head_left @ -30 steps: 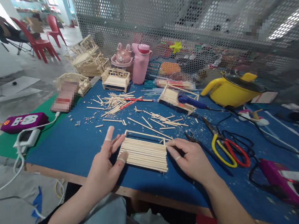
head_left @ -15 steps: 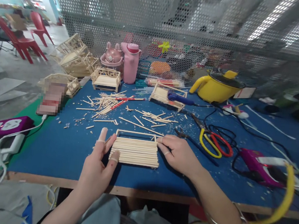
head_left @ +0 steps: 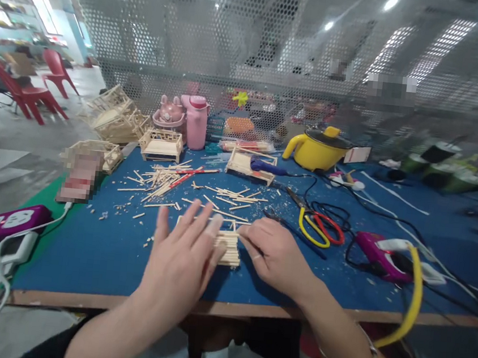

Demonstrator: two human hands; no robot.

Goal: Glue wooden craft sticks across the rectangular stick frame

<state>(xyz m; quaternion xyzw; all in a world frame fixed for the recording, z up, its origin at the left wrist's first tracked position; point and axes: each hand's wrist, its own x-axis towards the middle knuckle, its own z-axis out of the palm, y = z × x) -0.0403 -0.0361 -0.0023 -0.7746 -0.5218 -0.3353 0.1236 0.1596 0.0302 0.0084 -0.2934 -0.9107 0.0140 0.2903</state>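
Observation:
A small model made of wooden sticks lies on the blue work surface in front of me, its slats side by side and a raised thin rail at its far edge. My left hand is over its left part, fingers stretched and spread, hiding much of the slats. My right hand is closed in a pinch at the model's far right corner, by the end of the rail. Its fingertips cover the exact spot of the grip. Beyond the hands lie loose wooden sticks and a pile of sticks.
Scissors with yellow and red handles and a blue-handled tool lie right of my hands. A blue glue gun rests on another stick model. Farther back are a yellow pot, a pink bottle and a stick bed.
My left hand has moved from the model's left edge to over its slats, with its fingers now spread. My right hand stays at the right corner. The camera view has shifted.

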